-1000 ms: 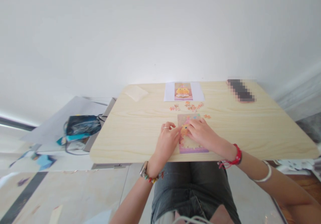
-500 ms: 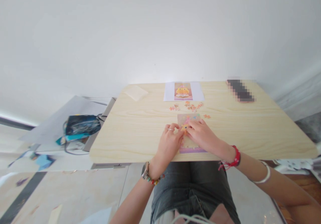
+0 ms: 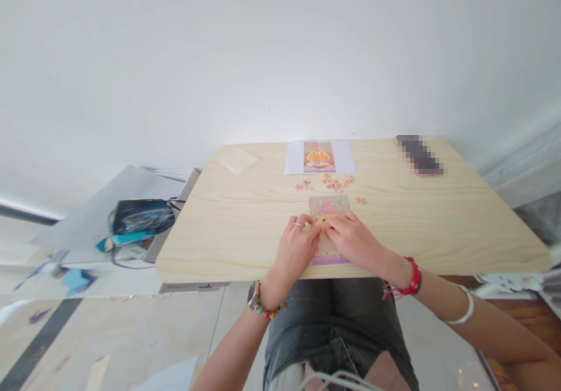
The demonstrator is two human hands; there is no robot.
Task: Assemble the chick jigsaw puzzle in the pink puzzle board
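Note:
A partly filled jigsaw puzzle point(image 3: 328, 202) lies near the table's front edge, with a yellow figure and pink hat in its upper half. My left hand point(image 3: 297, 245) comes in from the left, its fingers curled and its thumb at the yellow area. From the right, my right hand point(image 3: 354, 240) reaches over the puzzle, fingers bent together. The fingertips of both hands meet on a small yellow-orange puzzle piece point(image 3: 323, 228), mostly hidden by them. Loose puzzle pieces point(image 3: 335, 185) lie beyond the puzzle, and a few orange pieces point(image 3: 361, 200) sit to its right.
A printed reference picture point(image 3: 319, 156) lies at the back of the wooden table point(image 3: 245, 221). A pale paper sheet point(image 3: 236, 160) is at the back left, a blurred-out phone point(image 3: 419, 155) at the back right. Left of the table is a dark bag point(image 3: 142, 217). A wall stands behind.
The view has shifted slightly. My right hand has drawn a little lower, showing more of the pink hat. Both hands stay together over the yellow part of the puzzle.

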